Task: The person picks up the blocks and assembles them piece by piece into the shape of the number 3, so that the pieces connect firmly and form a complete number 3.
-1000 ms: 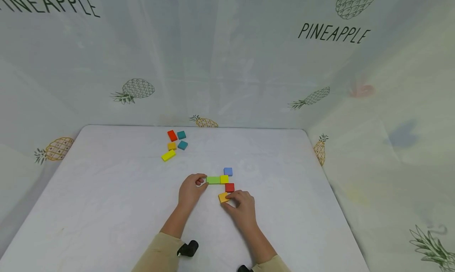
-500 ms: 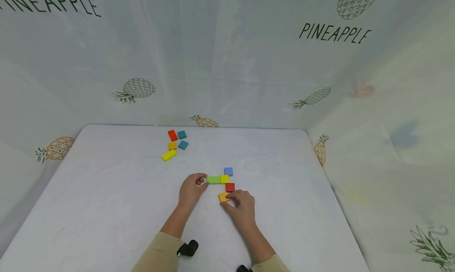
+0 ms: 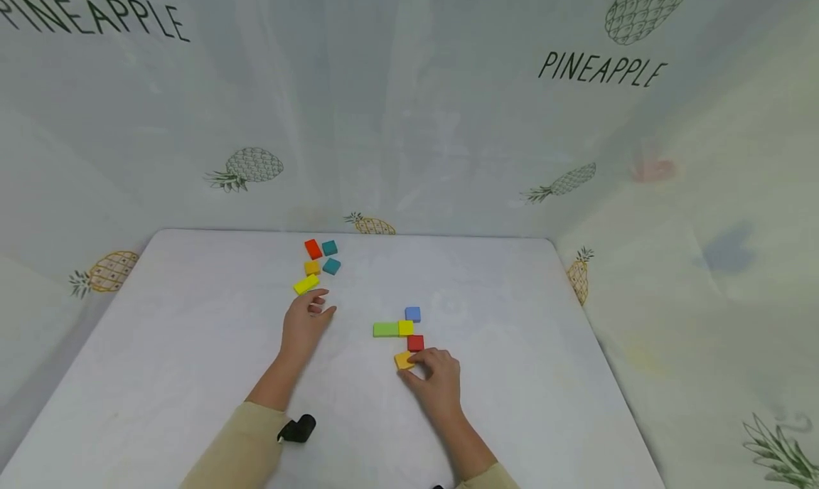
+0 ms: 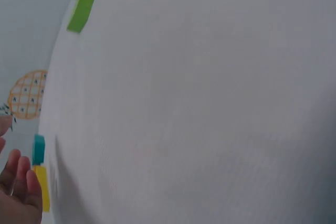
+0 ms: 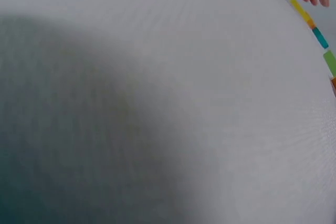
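Note:
My right hand [image 3: 438, 382] pinches an orange-yellow block [image 3: 403, 361] between thumb and fingertips, close over the white table. Just beyond it lies a red block [image 3: 416, 343]. A light green oblong block [image 3: 386, 330] touches a small yellow block [image 3: 406, 328] at its end, and a blue block [image 3: 412, 314] sits behind them. My left hand [image 3: 304, 329] holds nothing, its fingers loosely bent, with fingertips right by a long yellow block [image 3: 306, 284]. In the left wrist view, the left hand's fingers [image 4: 22, 179] overlap the yellow block [image 4: 43, 187].
Behind the long yellow block are an orange block [image 3: 311, 267], a red-orange block [image 3: 313, 249] and two teal blocks [image 3: 332, 266]. The white table [image 3: 499, 318] ends at a pineapple-printed curtain [image 3: 435, 119] at the back and sides.
My left hand has left the green block's end and moved left and away from me to the long yellow block. The right hand keeps its place on the orange-yellow block.

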`<state>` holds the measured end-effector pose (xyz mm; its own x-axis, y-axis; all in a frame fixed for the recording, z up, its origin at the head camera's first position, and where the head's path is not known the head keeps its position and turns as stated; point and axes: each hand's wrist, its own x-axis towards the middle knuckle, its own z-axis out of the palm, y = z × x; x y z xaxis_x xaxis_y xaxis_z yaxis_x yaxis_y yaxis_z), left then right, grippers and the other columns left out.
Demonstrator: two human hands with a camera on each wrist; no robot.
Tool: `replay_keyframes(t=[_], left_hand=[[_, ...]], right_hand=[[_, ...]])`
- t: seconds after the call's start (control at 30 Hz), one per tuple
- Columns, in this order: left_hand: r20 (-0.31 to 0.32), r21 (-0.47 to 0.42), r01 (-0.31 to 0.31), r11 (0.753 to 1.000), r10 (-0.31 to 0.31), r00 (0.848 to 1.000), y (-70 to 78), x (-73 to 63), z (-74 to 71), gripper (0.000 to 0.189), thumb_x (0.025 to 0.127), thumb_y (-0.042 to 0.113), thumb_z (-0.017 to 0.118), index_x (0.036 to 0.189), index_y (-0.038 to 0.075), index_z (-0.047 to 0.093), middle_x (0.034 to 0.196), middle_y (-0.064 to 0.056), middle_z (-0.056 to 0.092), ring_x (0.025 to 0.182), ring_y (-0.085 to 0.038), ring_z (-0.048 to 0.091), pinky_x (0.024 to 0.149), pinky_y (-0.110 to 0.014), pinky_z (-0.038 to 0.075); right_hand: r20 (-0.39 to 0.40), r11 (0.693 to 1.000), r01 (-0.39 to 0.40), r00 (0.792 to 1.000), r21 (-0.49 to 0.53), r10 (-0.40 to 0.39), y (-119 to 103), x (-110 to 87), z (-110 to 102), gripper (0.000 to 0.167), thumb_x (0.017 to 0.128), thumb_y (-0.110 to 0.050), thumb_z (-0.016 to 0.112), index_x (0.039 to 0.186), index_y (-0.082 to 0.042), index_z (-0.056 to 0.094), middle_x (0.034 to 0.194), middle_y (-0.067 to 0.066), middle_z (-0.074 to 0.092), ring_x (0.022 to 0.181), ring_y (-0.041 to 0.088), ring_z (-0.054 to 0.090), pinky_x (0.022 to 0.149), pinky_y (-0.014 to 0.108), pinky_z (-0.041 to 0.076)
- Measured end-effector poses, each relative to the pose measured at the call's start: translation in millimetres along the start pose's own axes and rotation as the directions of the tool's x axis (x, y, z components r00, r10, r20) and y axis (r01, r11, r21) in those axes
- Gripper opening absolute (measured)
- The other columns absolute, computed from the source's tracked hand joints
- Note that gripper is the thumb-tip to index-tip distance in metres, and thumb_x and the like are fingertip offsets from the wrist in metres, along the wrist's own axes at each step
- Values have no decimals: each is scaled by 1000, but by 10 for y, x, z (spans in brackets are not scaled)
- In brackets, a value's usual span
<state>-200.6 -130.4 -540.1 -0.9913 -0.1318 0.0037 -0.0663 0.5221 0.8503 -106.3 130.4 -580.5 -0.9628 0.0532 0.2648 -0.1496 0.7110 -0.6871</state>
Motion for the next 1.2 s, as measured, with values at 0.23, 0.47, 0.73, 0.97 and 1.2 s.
replay_keyframes(t=[0.23,0.47,0.73,0.97,1.2], left_hand=[[-94,45,22,999,-18,995,-152,194,-185,43,88,15,74,126,2,61,110,-15,57,95,-28,52,81,-38,47],[-112,106,4,994,8,994,-277,356,-278,45,85,12,76,125,1,61,107,-16,55,91,-29,48,78,-38,43],[-90,185,-6,983,23,996,-368,456,-320,45,83,11,77,124,-1,62,106,-17,55,93,-30,49,80,-40,44],[-73,256,24,966,-6,997,-362,501,-335,42,84,15,77,121,0,64,101,-17,58,91,-31,52,80,-43,46],[-83,307,76,949,-53,995,-377,545,-314,38,86,17,76,120,4,65,101,-14,60,89,-29,53,76,-40,46]], right_hand=[[-43,999,50,998,-5,-50,3,-7,-1,25,68,-22,90,86,-21,73,87,-13,66,85,11,54,81,37,39],[-54,998,64,996,-5,-64,9,-13,1,24,68,-22,90,85,-22,73,86,-14,66,84,10,54,80,37,40],[-62,997,75,995,-8,-76,-9,-9,-14,25,66,-20,90,84,-20,73,86,-13,67,83,12,55,80,38,40],[-69,997,77,995,-15,-77,9,-19,-4,26,65,-21,91,84,-21,73,86,-13,67,84,11,54,80,37,39],[-62,997,74,995,-7,-75,29,-12,4,26,66,-22,91,84,-21,73,86,-13,67,83,11,54,79,37,40]])
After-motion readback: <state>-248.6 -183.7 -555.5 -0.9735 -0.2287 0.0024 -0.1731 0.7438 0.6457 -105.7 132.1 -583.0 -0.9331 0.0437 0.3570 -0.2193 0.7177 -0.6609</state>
